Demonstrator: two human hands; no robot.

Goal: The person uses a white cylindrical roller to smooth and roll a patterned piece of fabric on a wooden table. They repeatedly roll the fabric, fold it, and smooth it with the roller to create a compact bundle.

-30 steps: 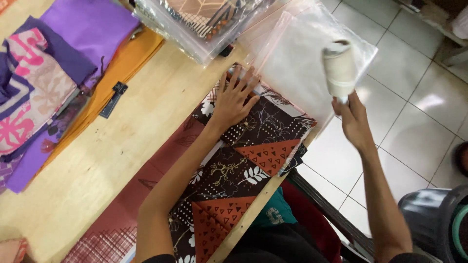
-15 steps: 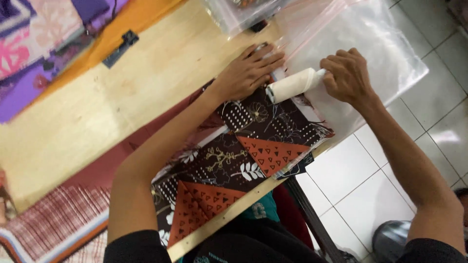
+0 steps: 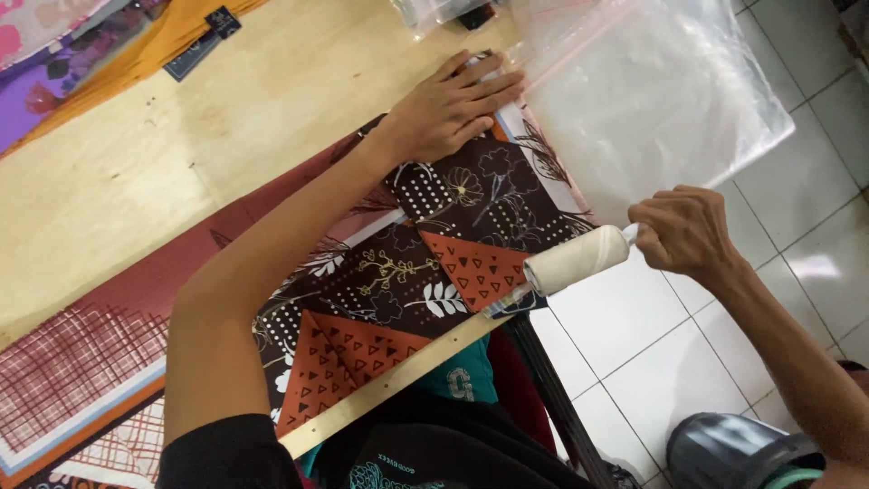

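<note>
The left hand [image 3: 448, 104] is laid flat, fingers spread, on the far end of a folded dark brown patterned cloth [image 3: 434, 244] with orange triangles and white floral print; nothing is gripped by it. The cloth lies along the near edge of the wooden surface [image 3: 181, 172], its right end close to the right corner. The right hand [image 3: 688, 231] is closed around the handle of a white lint roller [image 3: 575, 261], whose drum is set at the near-right edge of the cloth, partly overhanging the surface edge above the tiled floor [image 3: 634, 353].

Risks judged:
- The drum is only partly supported; a stroke could run off the edge and drag the fold with it.
- The cloth is pinned at the far end only, so the near end may bunch or lift under the sticky roll.
- The clear plastic bag [image 3: 652, 100] lies just beside the cloth and hangs over the right edge; it could be caught by the roller or slide to the floor.
</note>
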